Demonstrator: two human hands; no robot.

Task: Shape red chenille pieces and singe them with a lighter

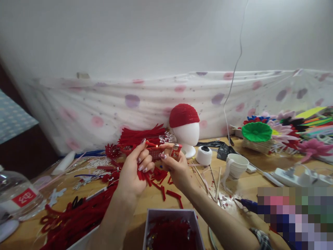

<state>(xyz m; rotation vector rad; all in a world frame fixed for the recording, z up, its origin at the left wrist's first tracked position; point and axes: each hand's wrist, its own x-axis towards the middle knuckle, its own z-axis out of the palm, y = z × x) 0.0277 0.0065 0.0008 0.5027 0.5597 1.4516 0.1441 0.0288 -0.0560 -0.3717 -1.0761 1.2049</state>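
Observation:
My left hand (139, 168) is closed, pinching a short red chenille stem (151, 143) between thumb and forefinger. More red fuzzy pieces stick out below its curled fingers. A red lighter (176, 150) is gripped in my right hand (177, 166), and a small flame (156, 146) burns close to the stem's end. Whether flame and stem touch I cannot tell. Behind my hands are a red basket (154, 153) and a bundle of long red stems (142, 134). Cut red pieces (173, 194) lie scattered on the wooden table below.
A white foam head (187, 133) wears a red cap (184, 114). Right of it stand a thread spool (204, 157), a white mug (236, 166) and a power strip (291, 177). A box rim (171, 210) shows in front; a plastic bottle (19, 194) stands left.

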